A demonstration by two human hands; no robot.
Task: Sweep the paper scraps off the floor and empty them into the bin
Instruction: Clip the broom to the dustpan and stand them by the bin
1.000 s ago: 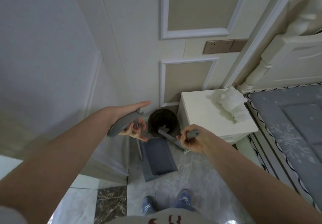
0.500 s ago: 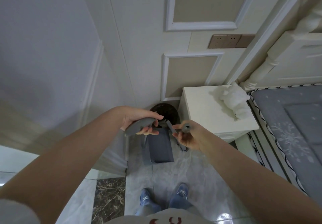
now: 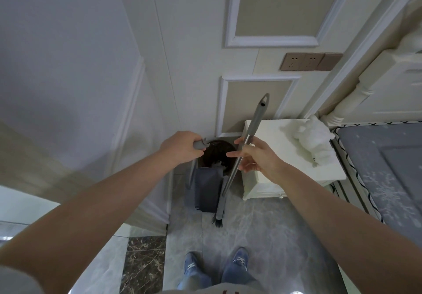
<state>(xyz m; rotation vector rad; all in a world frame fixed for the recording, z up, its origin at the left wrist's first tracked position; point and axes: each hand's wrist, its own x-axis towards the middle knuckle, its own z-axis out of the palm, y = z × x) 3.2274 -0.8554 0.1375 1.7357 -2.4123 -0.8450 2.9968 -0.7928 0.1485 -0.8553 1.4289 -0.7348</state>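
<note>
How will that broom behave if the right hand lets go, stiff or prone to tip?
The broom probably stays stiff: its handle looks like straight metal tubing. It likely tips easily, since it stands tall on a small bristle head and leans. The right hand holds it only loosely, so the smooth shaft may slide.

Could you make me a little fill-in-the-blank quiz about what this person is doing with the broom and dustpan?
1. The left hand grips the handle of the ____.
2. The broom is held in the ____ hand.
3. The dustpan hangs just in front of the dark round ____.
4. A white soft toy lies on the ____ bedside cabinet.

Missing words: dustpan; right; bin; white
</note>
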